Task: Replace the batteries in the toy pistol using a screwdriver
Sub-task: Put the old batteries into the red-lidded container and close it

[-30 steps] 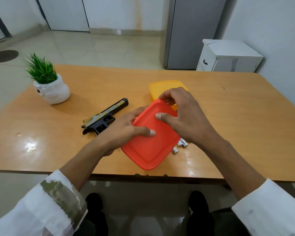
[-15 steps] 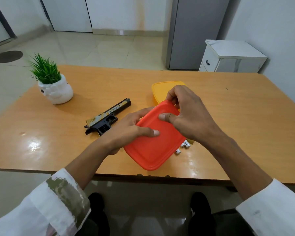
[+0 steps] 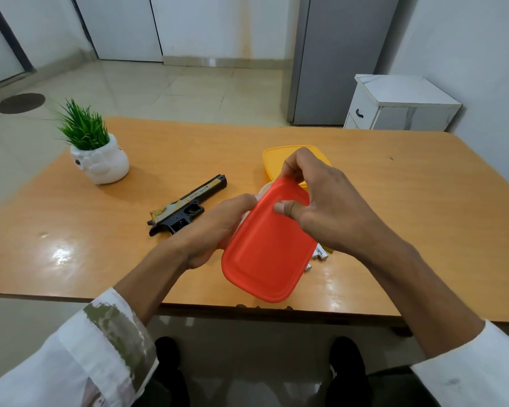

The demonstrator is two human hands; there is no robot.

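Head view, hands point(image 3: 329, 207) gripping red-lidded box point(image 3: 266, 245)

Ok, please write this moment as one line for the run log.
step: opening red-lid box | left hand: holds box | right hand: peels lid at far edge | pistol: on table, untouched | batteries: on table | screwdriver: not seen

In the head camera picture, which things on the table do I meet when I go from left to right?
Potted plant → toy pistol → left hand → red lid, held by both hands → right hand. The yellow box and the batteries overlap these, so I leave them out.
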